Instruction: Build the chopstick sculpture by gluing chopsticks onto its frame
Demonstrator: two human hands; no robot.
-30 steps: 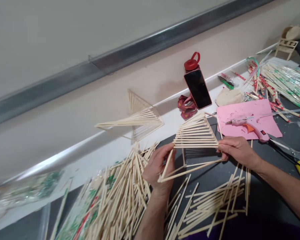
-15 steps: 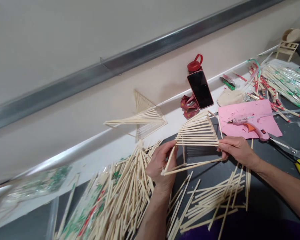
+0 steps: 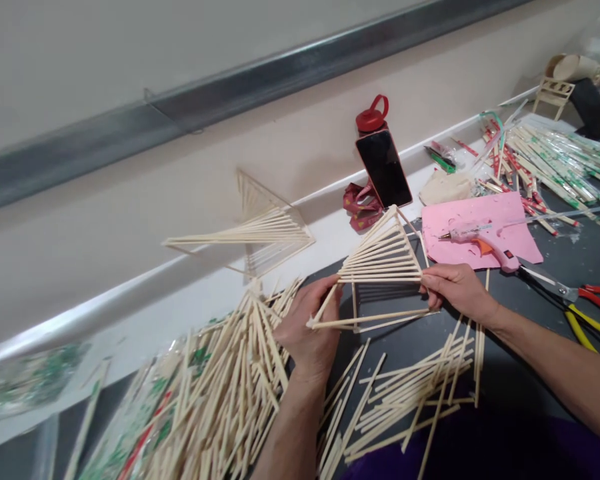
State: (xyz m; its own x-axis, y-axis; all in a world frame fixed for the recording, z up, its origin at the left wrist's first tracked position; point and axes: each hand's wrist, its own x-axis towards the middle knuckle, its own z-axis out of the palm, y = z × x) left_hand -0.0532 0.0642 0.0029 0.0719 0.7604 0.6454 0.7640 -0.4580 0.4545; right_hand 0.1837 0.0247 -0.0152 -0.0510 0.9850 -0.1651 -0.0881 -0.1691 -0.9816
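Between my two hands is a frame of glued wooden chopsticks (image 3: pixel 380 257), its top a fan of several sticks side by side. My left hand (image 3: pixel 310 327) grips its left corner, fingers partly behind the sticks. On the right, my right hand (image 3: pixel 455 290) pinches the end of the front stick between thumb and fingers. Beneath the frame, loose chopsticks (image 3: pixel 410 400) lie criss-crossed on the dark table. Beyond its right side a pink glue gun (image 3: pixel 485 240) rests on a pink foam sheet (image 3: pixel 525 247).
A second chopstick structure (image 3: pixel 260 230) stands by the wall. A big heap of chopsticks (image 3: pixel 225 387) fills the left. A phone (image 3: pixel 384 168) leans on a red-capped bottle (image 3: pixel 373 119). Scissors (image 3: pixel 550 283), yellow-handled pliers (image 3: pixel 580 327) and wrapped chopsticks (image 3: pixel 555 160) lie at right.
The camera view has turned a little, so everything sits further left. Both hands keep their hold on the chopstick frame, which is tilted slightly differently.
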